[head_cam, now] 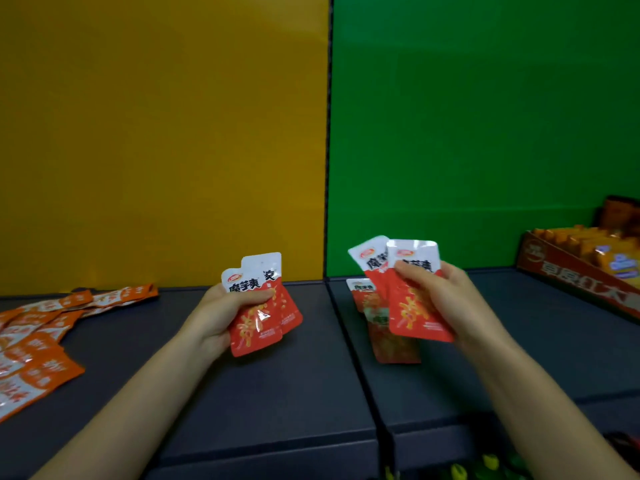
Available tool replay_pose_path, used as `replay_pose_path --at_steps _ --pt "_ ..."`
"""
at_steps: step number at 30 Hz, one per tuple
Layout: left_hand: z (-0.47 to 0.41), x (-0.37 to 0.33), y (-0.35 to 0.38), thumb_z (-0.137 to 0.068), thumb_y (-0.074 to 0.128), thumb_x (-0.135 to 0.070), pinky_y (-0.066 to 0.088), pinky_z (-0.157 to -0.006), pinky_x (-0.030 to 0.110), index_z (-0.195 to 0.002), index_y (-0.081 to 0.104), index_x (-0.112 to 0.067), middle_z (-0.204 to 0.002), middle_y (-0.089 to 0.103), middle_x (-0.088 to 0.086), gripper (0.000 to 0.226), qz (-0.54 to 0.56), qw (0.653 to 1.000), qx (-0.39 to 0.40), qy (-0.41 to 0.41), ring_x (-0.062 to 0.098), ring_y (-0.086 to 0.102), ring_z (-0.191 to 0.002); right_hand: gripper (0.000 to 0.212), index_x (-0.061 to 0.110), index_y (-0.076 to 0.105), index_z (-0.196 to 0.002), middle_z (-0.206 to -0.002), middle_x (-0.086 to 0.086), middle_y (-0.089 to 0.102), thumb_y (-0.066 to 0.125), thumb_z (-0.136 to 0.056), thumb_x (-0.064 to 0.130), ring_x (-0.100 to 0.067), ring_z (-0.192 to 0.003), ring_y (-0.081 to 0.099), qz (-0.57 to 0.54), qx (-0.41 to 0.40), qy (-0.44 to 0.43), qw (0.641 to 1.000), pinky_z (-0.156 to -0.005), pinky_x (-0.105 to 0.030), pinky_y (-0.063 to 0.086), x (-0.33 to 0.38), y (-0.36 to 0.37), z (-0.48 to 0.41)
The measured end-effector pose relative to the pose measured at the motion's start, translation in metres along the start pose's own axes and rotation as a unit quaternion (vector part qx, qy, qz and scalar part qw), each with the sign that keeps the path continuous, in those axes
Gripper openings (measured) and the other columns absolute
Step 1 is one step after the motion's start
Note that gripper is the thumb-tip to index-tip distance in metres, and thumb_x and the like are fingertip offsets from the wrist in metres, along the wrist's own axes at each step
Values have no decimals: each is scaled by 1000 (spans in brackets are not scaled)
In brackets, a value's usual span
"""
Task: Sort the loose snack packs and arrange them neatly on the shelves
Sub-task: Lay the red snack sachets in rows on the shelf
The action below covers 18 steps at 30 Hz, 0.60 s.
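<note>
My left hand [221, 317] grips a small fan of red-and-white snack packs [266, 306] above the dark shelf [277, 375], in front of the yellow back panel. My right hand [446, 299] pinches two more red-and-white packs [415, 306], thumb on the front one, before the green panel. Below them, further red packs [391, 341] lie on the right shelf section, partly hidden by the held ones. A loose spread of orange packs [41, 341] covers the shelf's left end.
An open cardboard display box [571, 275] with orange packets stands at the right on the shelf. A dark seam [360, 358] divides the two shelf sections. Green and yellow items [485, 467] show on a lower level by the bottom edge.
</note>
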<state>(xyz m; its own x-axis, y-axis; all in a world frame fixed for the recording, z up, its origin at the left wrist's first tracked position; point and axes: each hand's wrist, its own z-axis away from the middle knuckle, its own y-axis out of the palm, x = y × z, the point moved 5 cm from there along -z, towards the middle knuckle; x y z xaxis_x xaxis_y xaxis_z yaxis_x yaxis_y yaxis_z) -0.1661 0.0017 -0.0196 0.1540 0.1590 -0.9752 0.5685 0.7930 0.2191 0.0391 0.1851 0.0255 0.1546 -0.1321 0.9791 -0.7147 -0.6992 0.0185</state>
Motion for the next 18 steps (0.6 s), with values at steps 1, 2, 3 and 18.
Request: replay_pose_path --at_steps 1,2,3,18 --pt "2 4 16 -74 68 4 54 -48 27 -91 61 -14 -71 73 5 26 4 1000 7 1 17 69 -57 5 14 63 -81 -52 6 68 64 -86 13 -4 -42 62 20 -20 9 1000 -42 -14 48 -6 -21 0" --pt "3 8 30 -74 67 5 54 -46 26 -90 61 -14 -66 73 3 25 6 1000 12 0 15 69 -54 4 14 64 -82 -54 4 70 65 -85 15 -6 -45 63 49 -35 22 998 -46 -16 51 -15 -40 -2" --pt "4 12 44 -75 68 5 54 -45 25 -90 62 -14 -63 73 1 25 6 1000 14 -3 14 69 -52 5 13 65 -84 -60 1 72 66 -85 18 -11 -51 66 83 -42 38 995 -54 -21 55 -26 -55 -4" --pt "3 41 119 -75 69 3 52 -40 22 -91 59 -12 -52 70 0 24 -7 997 -73 -12 12 66 -44 40 11 63 -103 -107 -10 66 53 -86 46 -32 -102 59 434 -96 12 896 -71 -30 36 -71 -88 -25"
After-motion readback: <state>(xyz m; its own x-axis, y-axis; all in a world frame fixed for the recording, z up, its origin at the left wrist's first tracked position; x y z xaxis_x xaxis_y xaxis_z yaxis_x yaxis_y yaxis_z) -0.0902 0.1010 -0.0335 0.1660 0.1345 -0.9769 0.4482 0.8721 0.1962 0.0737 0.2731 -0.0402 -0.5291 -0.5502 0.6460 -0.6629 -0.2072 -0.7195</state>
